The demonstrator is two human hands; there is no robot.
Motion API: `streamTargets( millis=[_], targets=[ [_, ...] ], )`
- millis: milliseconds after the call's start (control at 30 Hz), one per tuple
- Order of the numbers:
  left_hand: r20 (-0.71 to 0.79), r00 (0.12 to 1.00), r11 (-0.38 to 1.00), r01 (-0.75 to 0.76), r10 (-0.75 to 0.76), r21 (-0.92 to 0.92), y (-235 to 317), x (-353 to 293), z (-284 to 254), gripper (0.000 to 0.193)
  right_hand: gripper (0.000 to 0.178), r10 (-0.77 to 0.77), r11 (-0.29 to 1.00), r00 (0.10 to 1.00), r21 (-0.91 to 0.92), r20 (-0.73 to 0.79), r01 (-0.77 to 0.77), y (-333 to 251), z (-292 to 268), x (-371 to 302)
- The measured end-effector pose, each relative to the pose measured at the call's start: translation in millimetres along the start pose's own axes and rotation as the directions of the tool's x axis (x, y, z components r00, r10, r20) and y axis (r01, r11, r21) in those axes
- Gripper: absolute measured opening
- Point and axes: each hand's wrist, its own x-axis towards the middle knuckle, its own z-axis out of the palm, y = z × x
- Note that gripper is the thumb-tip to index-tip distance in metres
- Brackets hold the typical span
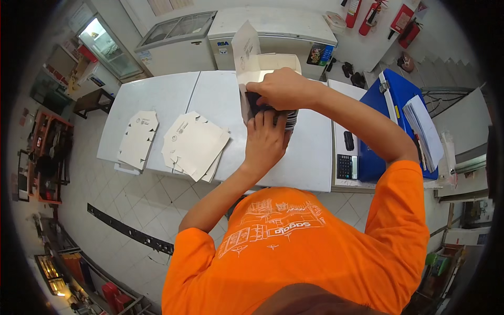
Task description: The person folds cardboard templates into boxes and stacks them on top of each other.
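A cream cardboard box (247, 50) with its lid flap raised stands on the white table in front of me. My right hand (286, 89) reaches over its near edge from the right, fingers bent and closed on the cardboard. Just nearer, my left hand (265, 137) lies against the box's near side with its fingers curled over the upper part. Dark panels show between the two hands. Layered pale edges, like a stack (291, 122), show beside my left fingers; my hands hide most of it.
Flat cardboard blanks (197, 142) lie overlapping on the white table (215, 94), with another blank (137, 139) farther left. To the right are a calculator (346, 167), a black object (348, 140) and a blue case (378, 121) with papers (421, 128) on it. Chest freezers (270, 26) stand behind.
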Motion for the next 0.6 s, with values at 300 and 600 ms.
streamTargets(
  millis=[300,600],
  targets=[
    [-0.026,0.999,0.996,0.036,-0.038,-0.08,14,8,4,0.056,0.023,-0.127,0.986,0.989,-0.098,0.073,0.134,5,17,7],
    [-0.129,0.991,0.992,-0.046,0.03,-0.121,3,-5,23,0.064,0.052,0.11,0.953,0.992,0.278,0.056,-0.122,-15,33,-25]
  ],
)
